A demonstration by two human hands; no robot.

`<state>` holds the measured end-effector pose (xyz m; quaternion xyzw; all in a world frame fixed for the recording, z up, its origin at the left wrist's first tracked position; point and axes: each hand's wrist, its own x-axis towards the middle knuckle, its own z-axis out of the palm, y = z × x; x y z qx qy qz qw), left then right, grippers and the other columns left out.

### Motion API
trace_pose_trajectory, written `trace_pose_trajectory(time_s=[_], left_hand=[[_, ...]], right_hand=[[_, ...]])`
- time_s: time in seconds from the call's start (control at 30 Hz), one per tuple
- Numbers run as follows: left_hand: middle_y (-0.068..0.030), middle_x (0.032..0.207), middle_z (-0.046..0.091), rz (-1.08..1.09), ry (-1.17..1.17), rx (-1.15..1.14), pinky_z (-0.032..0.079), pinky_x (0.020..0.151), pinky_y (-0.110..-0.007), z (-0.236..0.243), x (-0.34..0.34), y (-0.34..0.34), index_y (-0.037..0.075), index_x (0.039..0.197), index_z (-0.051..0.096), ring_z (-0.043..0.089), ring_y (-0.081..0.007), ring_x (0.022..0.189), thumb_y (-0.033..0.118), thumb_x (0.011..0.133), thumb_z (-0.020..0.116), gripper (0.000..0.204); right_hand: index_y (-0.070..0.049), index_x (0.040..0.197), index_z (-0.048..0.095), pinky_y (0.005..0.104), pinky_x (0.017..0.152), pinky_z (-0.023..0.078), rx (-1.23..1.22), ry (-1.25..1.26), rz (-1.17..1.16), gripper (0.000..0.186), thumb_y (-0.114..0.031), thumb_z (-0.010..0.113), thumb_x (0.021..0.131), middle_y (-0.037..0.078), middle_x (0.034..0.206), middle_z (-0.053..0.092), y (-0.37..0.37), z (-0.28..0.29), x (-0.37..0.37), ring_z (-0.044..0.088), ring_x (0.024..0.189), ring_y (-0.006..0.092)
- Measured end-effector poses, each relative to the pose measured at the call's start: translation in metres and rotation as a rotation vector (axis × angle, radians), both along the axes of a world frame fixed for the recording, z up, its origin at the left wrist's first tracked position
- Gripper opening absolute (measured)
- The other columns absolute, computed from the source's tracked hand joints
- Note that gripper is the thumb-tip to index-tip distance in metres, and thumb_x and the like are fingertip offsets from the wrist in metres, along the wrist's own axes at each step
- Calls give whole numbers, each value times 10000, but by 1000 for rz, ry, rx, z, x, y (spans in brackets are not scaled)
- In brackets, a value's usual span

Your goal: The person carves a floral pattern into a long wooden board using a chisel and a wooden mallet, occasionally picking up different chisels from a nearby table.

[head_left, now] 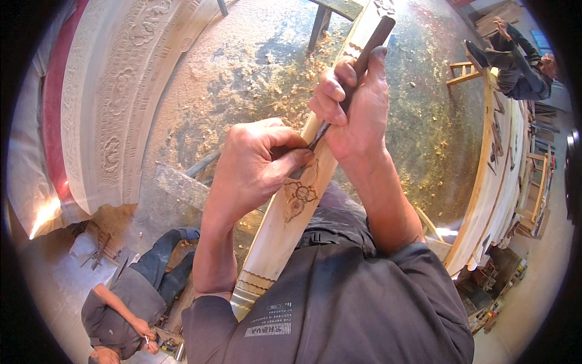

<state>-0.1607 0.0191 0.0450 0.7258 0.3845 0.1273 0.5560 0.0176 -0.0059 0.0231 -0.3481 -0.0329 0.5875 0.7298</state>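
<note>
A long, pale wooden piece runs slantwise in front of my body, with a carved flower on its face and grooved bands near its lower end. My right hand is wrapped round the dark handle of a carving chisel. The chisel slopes down to the left, its metal blade running toward the wood just above the flower. Close to the tip, my left hand pinches the blade between thumb and fingers. Those fingers hide the cutting edge, so its contact with the wood cannot be seen.
Large carved wooden panels stand at the left beside red cloth. Wood shavings litter the floor. A long bench bearing tools runs along the right. One person works at lower left, another sits at upper right.
</note>
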Motion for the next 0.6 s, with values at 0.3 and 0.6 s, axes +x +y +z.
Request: trace_pose_trajectory(time_s=[0.3,0.6], left_hand=[[-61,825,720,14,1,-53,533,658,-276,2,-1,1,-54,924,788,678,-93,736,-5,865,782,76],[-50,810,695,20,-74,-165,502,651,-274,-2,-16,2,-50,945,766,651,-103,726,12,889,788,87]], right_hand=[[-167,809,406,276,468,269,-96,-2,-2,630,-714,335,1113,31,662,459,4,-1,-7,315,462,116],[-143,852,437,284,466,291,-115,52,-119,570,-629,374,1143,43,717,498,10,14,-23,361,476,124]])
